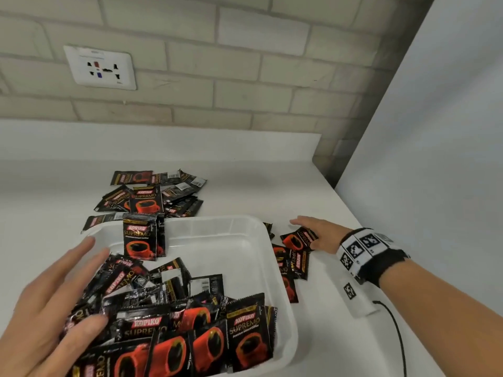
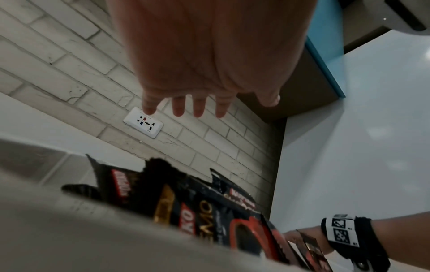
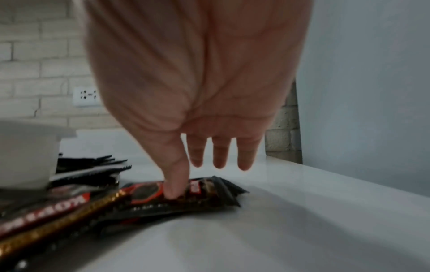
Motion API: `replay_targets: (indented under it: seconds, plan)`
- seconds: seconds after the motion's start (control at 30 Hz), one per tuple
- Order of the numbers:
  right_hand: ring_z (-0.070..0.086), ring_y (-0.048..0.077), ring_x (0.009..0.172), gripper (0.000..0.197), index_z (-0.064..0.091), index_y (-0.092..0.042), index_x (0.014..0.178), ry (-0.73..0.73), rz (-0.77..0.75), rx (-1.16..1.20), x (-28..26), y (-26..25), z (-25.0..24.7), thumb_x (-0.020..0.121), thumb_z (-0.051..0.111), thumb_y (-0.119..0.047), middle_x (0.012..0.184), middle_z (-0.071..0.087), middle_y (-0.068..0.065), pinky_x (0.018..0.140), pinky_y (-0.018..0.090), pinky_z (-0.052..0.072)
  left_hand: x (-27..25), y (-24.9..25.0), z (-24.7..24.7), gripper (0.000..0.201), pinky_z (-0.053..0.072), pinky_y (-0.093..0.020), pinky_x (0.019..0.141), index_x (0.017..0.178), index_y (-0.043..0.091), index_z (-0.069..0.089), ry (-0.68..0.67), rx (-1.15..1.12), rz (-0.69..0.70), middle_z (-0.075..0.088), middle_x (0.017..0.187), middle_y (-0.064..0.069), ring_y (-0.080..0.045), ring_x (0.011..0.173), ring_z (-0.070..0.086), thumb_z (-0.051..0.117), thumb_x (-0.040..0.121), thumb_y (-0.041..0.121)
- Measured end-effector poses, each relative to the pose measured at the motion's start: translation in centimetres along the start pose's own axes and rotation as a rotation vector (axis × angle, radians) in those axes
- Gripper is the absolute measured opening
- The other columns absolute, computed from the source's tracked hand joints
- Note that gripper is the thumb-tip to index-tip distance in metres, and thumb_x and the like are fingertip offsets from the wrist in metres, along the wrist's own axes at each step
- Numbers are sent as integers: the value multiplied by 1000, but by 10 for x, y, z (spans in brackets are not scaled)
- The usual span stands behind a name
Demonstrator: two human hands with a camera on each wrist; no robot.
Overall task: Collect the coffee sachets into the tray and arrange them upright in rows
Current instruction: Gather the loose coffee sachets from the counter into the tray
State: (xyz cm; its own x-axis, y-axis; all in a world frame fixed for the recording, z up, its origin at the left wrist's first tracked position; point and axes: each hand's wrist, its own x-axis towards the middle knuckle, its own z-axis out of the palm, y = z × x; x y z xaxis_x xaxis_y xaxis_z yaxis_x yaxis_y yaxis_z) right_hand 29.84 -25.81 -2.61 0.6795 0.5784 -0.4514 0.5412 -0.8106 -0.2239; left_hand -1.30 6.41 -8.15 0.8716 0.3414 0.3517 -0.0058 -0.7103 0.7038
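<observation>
The white plastic tray (image 1: 275,257) stands on the white table (image 1: 353,202) and serves here as the landmark. Inside it, near the far wall, a few coffee sachets (image 1: 143,236) stand upright together. The near half of the tray holds a loose heap of sachets (image 1: 190,322), lying flat and overlapping.

Beyond the far edge of the tray, a pile of sachets (image 1: 152,194) lies scattered on the table, one touching the far left corner. Just beside the right wall of the tray lies a smaller group of sachets (image 1: 295,257).

The left hand (image 1: 51,308) hovers over the left side of the tray, above the heap, fingers straight and spread; its grip is apart and holds nothing. The right hand (image 1: 318,235) is to the right of the tray, fingers stretched out, and the thumb (image 3: 173,180) presses on the top sachet (image 3: 186,191) of the small group. Its grip is apart too, not clamped on anything.

On the right wrist sits a band with black and white markers (image 1: 364,248), and a thin black cable (image 1: 394,327) runs from it. Behind the tray rises a brick wall (image 1: 245,63) with a white socket (image 1: 102,68), and a plain panel (image 1: 435,131) stands on the right.
</observation>
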Motion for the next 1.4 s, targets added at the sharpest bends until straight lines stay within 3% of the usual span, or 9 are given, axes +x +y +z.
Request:
replay_targets:
  seconds: [0.3,0.5,0.6,0.77,0.87,0.97,1.1,1.23,1.4]
  plan:
    - [44,24,117,62,38,-22,136,52,166,-90,8,23,10,81,67,-29,124,46,7,99,35,38,-12,11,5,61,26,-41,112,132,56,38,105,-108,22,30,149,17,-21,140,28,39,76,79]
    - [47,20,107,48,50,-18,103,-30,321,-55,-7,38,12,71,74,-44,104,39,1,86,27,42,-17,-10,14,68,26,-36,112,131,59,35,116,-157,-59,31,148,21,-19,139,29,43,68,83]
    - [51,16,89,36,43,-21,80,-38,305,69,-13,46,11,72,77,-30,94,51,1,65,20,39,-16,-10,14,69,28,-37,111,132,58,35,114,-155,-64,32,148,20,-19,139,31,44,68,83]
    - [55,21,91,43,46,-11,111,333,260,549,-32,47,3,77,71,-5,107,57,10,80,28,44,-15,-31,3,67,26,-38,114,128,64,34,73,-97,-112,29,144,32,-6,135,31,43,65,86]
    - [59,11,93,57,45,-12,128,164,52,700,-42,15,2,77,70,-3,113,60,5,80,15,46,-15,-58,1,68,23,-48,112,129,64,30,56,-16,-152,26,144,35,1,134,27,42,66,85]
    - [47,16,123,84,24,-17,145,-72,31,482,-33,-13,16,77,73,-15,141,42,4,100,22,38,-11,-56,1,64,17,-27,117,129,65,29,33,-39,-126,24,143,36,2,136,24,37,69,86]
    - [46,18,121,91,29,-17,141,-68,84,191,-13,-36,38,68,78,-39,137,45,2,102,33,39,-8,-26,2,59,24,-57,109,133,57,34,87,-31,-30,30,146,24,-15,136,31,39,78,76]
    - [42,22,112,73,45,-23,122,47,171,-113,-16,-45,37,63,75,-54,118,42,3,93,34,36,-16,6,0,50,24,-59,108,129,56,40,112,-80,2,37,143,21,-23,135,34,36,82,73]
    - [53,12,81,42,45,-20,82,86,103,305,-24,-36,44,65,82,-30,92,54,0,69,26,46,-25,-20,-3,56,24,-60,108,129,57,39,80,-81,-91,34,144,25,-20,135,34,40,77,77]
